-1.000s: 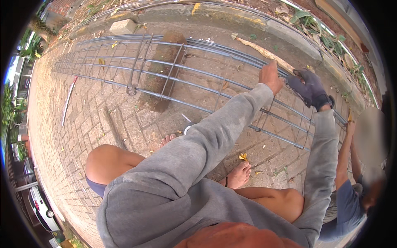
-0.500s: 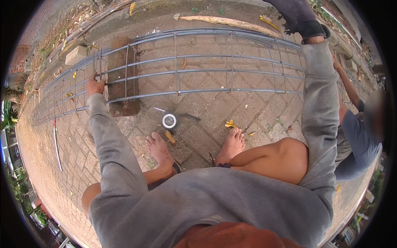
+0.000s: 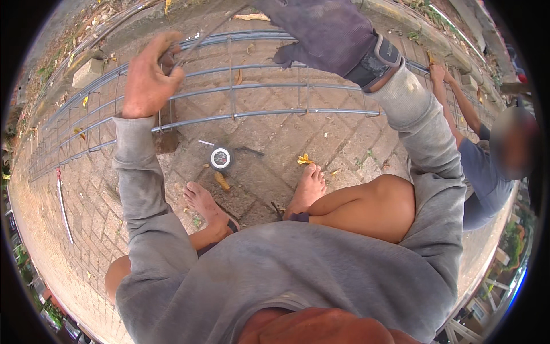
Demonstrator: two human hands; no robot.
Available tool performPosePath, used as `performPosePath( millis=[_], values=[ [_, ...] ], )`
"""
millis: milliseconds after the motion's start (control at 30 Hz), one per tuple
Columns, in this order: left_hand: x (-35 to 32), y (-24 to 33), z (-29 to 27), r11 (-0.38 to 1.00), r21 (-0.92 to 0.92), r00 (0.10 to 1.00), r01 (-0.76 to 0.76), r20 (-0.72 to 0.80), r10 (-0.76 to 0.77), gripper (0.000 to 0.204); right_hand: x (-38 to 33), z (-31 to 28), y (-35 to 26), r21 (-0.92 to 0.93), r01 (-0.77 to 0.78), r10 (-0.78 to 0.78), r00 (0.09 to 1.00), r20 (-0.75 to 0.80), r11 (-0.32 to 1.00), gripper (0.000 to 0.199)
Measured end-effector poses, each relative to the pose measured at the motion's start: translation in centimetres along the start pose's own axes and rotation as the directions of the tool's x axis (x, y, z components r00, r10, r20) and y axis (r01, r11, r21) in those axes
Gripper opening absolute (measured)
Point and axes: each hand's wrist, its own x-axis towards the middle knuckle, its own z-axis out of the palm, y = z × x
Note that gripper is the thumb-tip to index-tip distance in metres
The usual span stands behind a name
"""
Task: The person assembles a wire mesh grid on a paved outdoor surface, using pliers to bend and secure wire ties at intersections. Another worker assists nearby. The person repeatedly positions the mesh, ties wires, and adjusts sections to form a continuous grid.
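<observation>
While the bare left hand (image 3: pixel 150 77) curves above the steel rod cage (image 3: pixel 269 113), its thumb stands apart from the forefinger — whether it pinches the thin wire (image 3: pixel 210 33) beside it, I cannot tell. The gloved right hand (image 3: pixel 329 33) spreads its thumb; its fingertips' grip is unclear. The cage lies on the paving (image 3: pixel 349 150) beyond the feet (image 3: pixel 309 186) — nearer them, a round dark case (image 3: pixel 220 159) with a white-ringed face, contents hidden.

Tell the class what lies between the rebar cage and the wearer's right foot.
In the head view, a yellow flower or leaf lies just beyond the right foot, with brick paving between it and the rebar cage.
</observation>
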Motion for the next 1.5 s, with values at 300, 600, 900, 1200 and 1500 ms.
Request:
performPosePath(
  millis=[300,600,900,1200,1500],
  values=[
    [-8.9,14.4,14.9,0.819,-0.301,0.867,-0.488,-0.276,0.415,0.041,-13.5,-4.5,-0.4,0.144,-0.645,0.377,0.597,0.709,0.751,0.028],
    [-11.1,9.4,27.6,-0.162,-0.818,0.678,0.553,0.554,-0.482,0.050,-23.9,-7.7,-11.9,0.337,-0.794,0.654,-0.099,0.750,-0.506,0.041],
    [-10.5,7.3,31.9,-0.188,-0.783,0.697,0.593,0.616,-0.368,0.033,-26.4,-7.8,-20.0,0.298,-0.589,0.509,-0.230,0.829,-0.751,0.038],
    [-11.1,12.6,27.8,0.801,-0.420,0.899,0.427,0.105,-0.424,0.028,-28.4,-7.6,-20.8,0.281,-0.535,0.445,-0.204,0.872,-0.796,0.038],
    [2.1,10.2,23.2,0.920,0.270,0.583,0.285,0.713,-0.390,0.073,-29.6,-7.1,-21.4,0.269,-0.516,0.394,-0.147,0.907,-0.813,0.038]
  ],
)
